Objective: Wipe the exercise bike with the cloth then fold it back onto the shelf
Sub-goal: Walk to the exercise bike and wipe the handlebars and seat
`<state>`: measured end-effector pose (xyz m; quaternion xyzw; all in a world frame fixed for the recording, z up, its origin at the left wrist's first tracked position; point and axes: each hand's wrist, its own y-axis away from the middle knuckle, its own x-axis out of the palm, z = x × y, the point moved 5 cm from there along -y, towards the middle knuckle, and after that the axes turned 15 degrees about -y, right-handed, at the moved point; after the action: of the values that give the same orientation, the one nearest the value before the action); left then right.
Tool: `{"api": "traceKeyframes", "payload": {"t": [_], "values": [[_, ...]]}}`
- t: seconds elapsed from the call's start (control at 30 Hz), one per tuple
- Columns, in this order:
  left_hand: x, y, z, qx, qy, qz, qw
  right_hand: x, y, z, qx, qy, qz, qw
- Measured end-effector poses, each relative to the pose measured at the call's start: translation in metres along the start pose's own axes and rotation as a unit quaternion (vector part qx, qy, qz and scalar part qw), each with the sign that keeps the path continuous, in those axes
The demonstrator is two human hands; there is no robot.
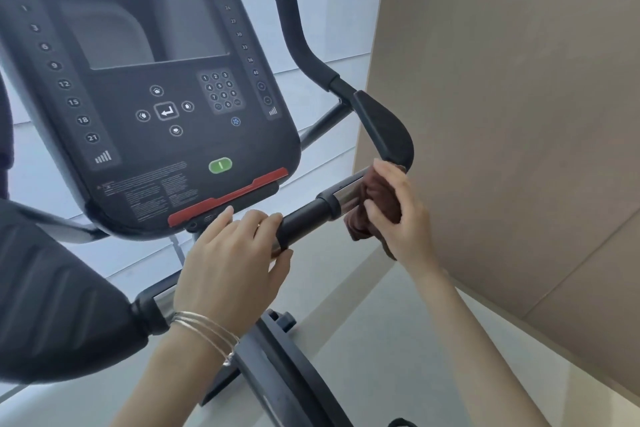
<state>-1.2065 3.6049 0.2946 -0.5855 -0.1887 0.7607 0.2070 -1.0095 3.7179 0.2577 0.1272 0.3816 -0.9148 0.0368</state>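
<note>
The exercise bike's black console (149, 90) fills the upper left of the head view. Its right handlebar (306, 215) runs from below the console up to the right, with a chrome section and a black elbow pad (384, 130) above it. My left hand (228, 263), bracelets at the wrist, is wrapped around the inner black grip of this bar. My right hand (394, 211) presses a bunched brown cloth (372, 208) around the chrome section, just below the pad. No shelf is in view.
A beige wall panel (519, 114) stands close on the right, right behind my right hand. A tall curved black handle (294, 28) rises beside the console. The left elbow pad (59, 305) sits at lower left. The bike's frame (277, 374) and pale floor lie below.
</note>
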Motion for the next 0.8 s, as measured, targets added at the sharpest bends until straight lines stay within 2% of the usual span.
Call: {"api": "traceKeyframes", "payload": {"t": [0.13,0.2,0.3,0.33,0.43,0.5,0.57,0.67,0.73,0.8], "values": [[0.002,-0.006,0.0,0.003,0.009,0.041,0.999,0.003,0.008,-0.002,0.039,-0.082,-0.057,0.994],[0.002,-0.01,-0.002,0.01,0.019,0.053,0.998,0.015,0.017,0.004,0.024,-0.101,-0.028,0.994],[0.004,-0.012,-0.004,0.015,0.025,0.084,0.996,0.021,0.02,0.012,-0.06,-0.027,0.024,0.998],[0.005,-0.011,-0.003,0.017,0.019,0.084,0.996,0.017,0.016,0.011,-0.072,-0.005,0.007,0.997],[0.006,-0.008,-0.003,0.023,-0.01,0.076,0.997,-0.002,0.002,0.005,-0.013,-0.029,-0.103,0.994],[0.006,-0.007,-0.003,0.021,-0.022,0.071,0.997,-0.006,-0.001,0.006,0.001,-0.035,-0.145,0.989],[0.007,-0.007,-0.004,0.022,-0.028,0.067,0.997,0.003,0.0,0.018,-0.032,-0.019,-0.123,0.992],[0.008,-0.006,-0.004,0.025,-0.039,0.074,0.996,0.023,0.005,0.032,-0.1,-0.017,-0.016,0.995],[0.008,-0.005,-0.003,0.028,-0.042,0.076,0.996,0.019,-0.003,0.031,-0.079,-0.026,0.013,0.996],[0.008,-0.005,-0.004,0.03,-0.044,0.071,0.996,0.003,-0.017,0.022,-0.001,-0.04,-0.029,0.999]]}}
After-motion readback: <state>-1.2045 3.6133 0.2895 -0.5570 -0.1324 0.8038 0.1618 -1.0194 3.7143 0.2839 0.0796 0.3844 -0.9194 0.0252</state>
